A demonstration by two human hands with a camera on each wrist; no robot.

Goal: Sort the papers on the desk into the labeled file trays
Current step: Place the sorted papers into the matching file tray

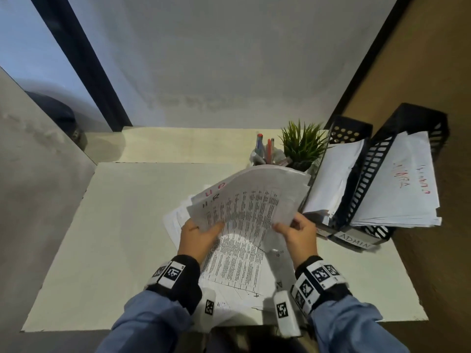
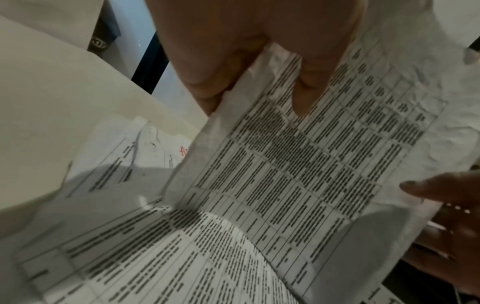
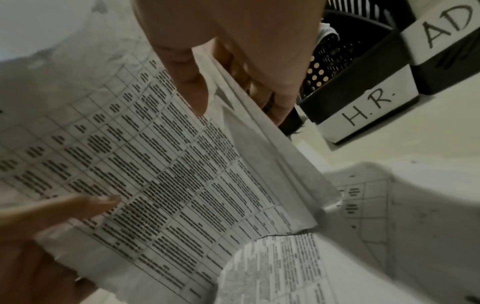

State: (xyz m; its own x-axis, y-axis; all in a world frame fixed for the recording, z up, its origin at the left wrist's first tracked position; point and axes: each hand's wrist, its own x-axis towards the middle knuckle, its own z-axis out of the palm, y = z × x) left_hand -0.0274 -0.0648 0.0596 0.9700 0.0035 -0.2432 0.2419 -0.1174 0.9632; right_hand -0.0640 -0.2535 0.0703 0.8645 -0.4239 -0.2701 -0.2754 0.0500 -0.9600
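Both hands hold up a curved bundle of printed table sheets (image 1: 249, 200) over the desk; its top sheet is marked "H.R". My left hand (image 1: 201, 233) pinches its left edge, thumb on top (image 2: 311, 82). My right hand (image 1: 293, 228) grips the right edge, the thumb (image 3: 192, 86) in front and the fingers (image 3: 272, 98) behind the sheets. More printed papers (image 1: 234, 266) lie flat beneath. Two black file trays stand at the right: the H.R. tray (image 1: 349, 128) with its label (image 3: 371, 111), and the ADMIN tray (image 1: 367, 169) with its label (image 1: 355, 240). Both hold papers.
A small green plant (image 1: 303, 143) and a pen holder (image 1: 267, 154) stand behind the bundle, left of the trays. The pale desk (image 1: 127, 225) stretches out to the left. A wooden wall (image 1: 420, 72) bounds the right side, a grey panel (image 1: 38, 161) the left.
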